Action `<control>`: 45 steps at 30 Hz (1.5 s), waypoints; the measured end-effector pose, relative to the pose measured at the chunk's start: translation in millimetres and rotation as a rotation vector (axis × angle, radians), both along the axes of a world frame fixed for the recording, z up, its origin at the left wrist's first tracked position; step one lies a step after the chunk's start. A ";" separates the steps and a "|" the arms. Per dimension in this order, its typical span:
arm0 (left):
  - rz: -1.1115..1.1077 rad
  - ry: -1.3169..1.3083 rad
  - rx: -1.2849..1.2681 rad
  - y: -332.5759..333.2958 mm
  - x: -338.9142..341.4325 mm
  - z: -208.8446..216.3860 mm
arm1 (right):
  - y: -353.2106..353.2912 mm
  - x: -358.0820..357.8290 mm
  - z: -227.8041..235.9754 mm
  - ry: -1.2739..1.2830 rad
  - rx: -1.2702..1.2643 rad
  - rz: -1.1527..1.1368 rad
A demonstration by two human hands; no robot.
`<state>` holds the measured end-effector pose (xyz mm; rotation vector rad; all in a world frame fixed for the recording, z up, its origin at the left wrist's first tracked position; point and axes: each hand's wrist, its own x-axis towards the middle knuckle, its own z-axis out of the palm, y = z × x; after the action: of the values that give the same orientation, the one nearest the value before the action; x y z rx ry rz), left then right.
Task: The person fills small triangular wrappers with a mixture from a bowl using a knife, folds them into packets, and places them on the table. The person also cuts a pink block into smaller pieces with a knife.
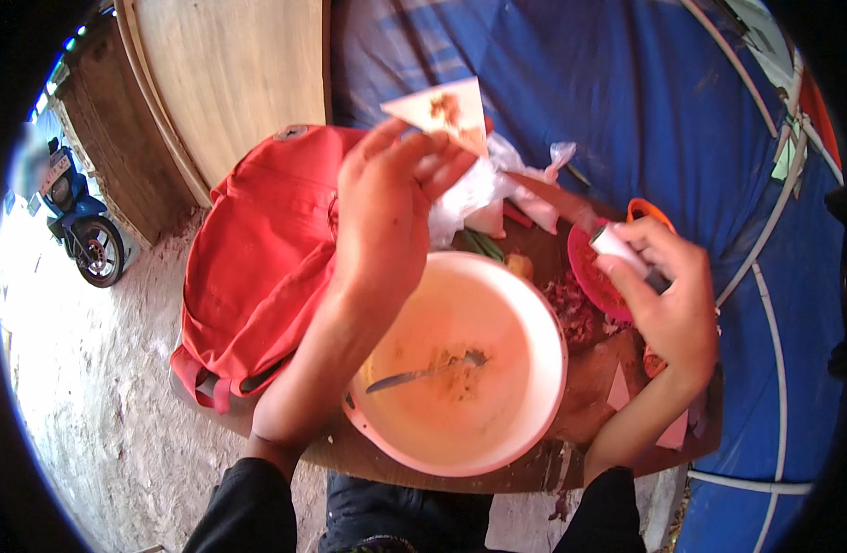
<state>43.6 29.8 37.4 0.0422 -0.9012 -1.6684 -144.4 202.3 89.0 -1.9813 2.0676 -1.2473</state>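
Note:
My left hand (386, 198) is raised above the far side of a large pale basin (548, 405). Between its fingers is a pale triangular wrapper (469, 101) with a smear of brown-orange filling on it. My right hand (668, 286), off to the right, grips a knife (552, 195) by its white and dark handle. The knife's blade points left toward the wrapper, apart from it. A metal spoon (414, 376) lies in the basin among scraps of yellowish-brown food. Part of the basin's left rim is hidden by my left forearm.
A red backpack (257, 249) sits left of the basin. Beyond the basin are plastic bags (474, 194) of white stuff. A pink bowl (585, 267) and reddish shallots (571, 304) stand on the brown table (580, 396). Blue tarpaulin (580, 74) hangs behind; a motorbike (77, 212) is far left.

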 end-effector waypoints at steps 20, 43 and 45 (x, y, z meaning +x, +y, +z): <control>-0.344 -0.065 0.000 -3.0 -24.8 -17.5 | 12.4 25.8 -40.9 0.317 0.874 0.265; -0.399 -0.095 0.027 -18.1 -33.6 -26.0 | -8.8 -12.2 -41.7 -0.229 1.051 0.654; -0.353 -0.051 -0.021 -16.7 -36.3 -30.8 | -1.9 -30.7 -25.2 -0.280 1.078 0.539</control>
<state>7.3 13.1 6.6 -0.0942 -1.0067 -1.9909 -175.1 200.4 63.8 -1.5063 1.3919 -0.1718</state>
